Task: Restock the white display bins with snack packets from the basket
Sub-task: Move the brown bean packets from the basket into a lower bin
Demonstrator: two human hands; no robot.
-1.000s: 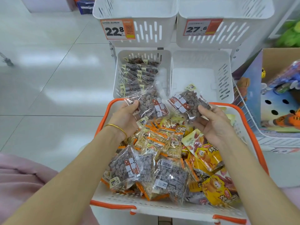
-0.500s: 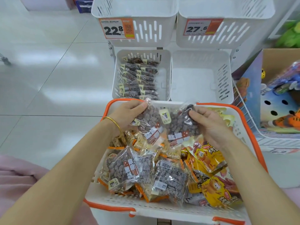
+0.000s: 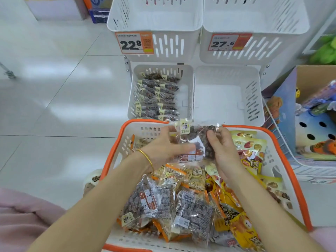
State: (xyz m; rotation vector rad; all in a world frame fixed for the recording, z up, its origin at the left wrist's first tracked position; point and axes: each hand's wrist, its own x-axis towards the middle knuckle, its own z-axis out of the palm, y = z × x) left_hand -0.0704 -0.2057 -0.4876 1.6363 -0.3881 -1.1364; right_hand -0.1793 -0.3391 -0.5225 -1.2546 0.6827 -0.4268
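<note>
Over the basket (image 3: 125,140), raised hands (image 3: 163,148) (image 3: 223,148) pinch snack packets (image 3: 194,137) between them, fingers curled

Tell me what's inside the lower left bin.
The lower left bin holds rows of clear packets of dark snacks, with bare floor along its right side. Anything beneath the packets is covered.

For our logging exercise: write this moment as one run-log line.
left hand, right hand: holding clear packets | where: above basket | lower left bin: part-filled
</note>
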